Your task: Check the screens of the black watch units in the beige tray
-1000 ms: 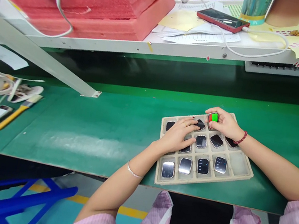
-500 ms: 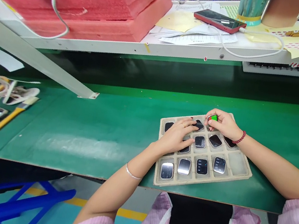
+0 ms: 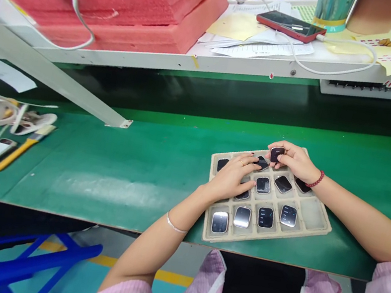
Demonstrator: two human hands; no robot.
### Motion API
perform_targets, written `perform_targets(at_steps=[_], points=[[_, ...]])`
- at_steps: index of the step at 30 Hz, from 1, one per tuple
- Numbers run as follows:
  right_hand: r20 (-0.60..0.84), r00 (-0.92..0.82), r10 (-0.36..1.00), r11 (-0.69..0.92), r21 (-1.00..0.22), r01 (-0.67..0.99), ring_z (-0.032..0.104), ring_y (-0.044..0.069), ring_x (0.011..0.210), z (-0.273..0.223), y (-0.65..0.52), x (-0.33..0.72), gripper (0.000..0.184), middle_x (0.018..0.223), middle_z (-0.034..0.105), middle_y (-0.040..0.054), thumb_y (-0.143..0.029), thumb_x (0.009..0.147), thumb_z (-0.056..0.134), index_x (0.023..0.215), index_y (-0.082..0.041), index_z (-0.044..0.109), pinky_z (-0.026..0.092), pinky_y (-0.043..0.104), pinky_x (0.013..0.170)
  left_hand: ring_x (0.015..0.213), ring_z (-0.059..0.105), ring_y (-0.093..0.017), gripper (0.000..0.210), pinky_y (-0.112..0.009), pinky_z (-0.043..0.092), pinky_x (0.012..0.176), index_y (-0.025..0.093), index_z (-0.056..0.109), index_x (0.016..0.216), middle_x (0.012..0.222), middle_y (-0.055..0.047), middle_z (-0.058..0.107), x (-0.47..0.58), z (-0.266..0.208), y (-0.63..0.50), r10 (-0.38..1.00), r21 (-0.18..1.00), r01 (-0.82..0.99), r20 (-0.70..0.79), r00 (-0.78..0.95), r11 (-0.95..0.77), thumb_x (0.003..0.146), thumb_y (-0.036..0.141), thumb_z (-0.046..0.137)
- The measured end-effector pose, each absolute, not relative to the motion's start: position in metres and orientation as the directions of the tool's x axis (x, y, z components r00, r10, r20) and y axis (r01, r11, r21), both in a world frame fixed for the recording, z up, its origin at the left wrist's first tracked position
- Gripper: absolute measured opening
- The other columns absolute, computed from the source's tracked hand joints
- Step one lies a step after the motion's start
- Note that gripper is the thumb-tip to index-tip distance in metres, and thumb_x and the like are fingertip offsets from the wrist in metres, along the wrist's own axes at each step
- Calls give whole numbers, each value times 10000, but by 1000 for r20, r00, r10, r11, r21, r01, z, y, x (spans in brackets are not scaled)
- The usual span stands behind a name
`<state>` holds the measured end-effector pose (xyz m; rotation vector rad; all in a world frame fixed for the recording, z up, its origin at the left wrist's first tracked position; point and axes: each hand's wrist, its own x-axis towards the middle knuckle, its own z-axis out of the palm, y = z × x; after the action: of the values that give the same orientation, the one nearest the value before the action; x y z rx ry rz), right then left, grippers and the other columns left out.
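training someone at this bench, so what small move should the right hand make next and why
Probably lower the dark-screened watch gently toward the tray: the right hand holds it up above the tray's far side, while the left hand lies over other watches. What sits directly beneath it is mostly hidden, so going slowly seems wise.

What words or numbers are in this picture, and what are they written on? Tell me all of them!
None is clear enough to quote.
Tray, front row: one screen and the screen to its right show short pale lines, too small to read.
Held device, in the right fingers: any writing is too small to read.
White paper on the shelf: tiny print, unreadable.
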<state>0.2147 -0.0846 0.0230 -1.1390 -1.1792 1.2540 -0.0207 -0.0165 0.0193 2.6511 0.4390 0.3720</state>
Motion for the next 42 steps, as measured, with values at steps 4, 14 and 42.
perform_targets(at_steps=[4, 14, 42], points=[[14, -28, 1000, 13, -999, -43, 728, 141, 783, 19, -83, 216, 358, 1052, 740, 86, -208, 821, 645, 1173, -164, 602, 600, 247, 670, 1412, 398, -323, 391, -554, 363, 1169, 186, 608, 1274, 1419, -129, 545, -20, 21, -17, 365, 451, 249, 190, 911, -857, 899, 298, 624], [33, -35, 999, 32, -999, -35, 739, 166, 814, 17, -84, 217, 383, 1081, 743, 97, -189, 802, 660, 1181, -171, 605, 622, 284, 696, 1418, 391, -321, 392, -557, 366, 1168, 189, 605, 1277, 1424, -125, 541, -20, 23, -18, 372, 455, 261, 175, 912, -852, 899, 292, 626], [-211, -52, 976, -211, -866, -453, 733, 177, 679, 27, -77, 234, 675, 917, 763, 145, -698, 982, 289, 1054, -129, 645, 598, 242, 551, 1412, 401, -323, 394, -556, 368, 1164, 191, 607, 1278, 1423, -133, 542, -20, 23, -18, 366, 455, 254, 177, 914, -854, 900, 303, 613]])
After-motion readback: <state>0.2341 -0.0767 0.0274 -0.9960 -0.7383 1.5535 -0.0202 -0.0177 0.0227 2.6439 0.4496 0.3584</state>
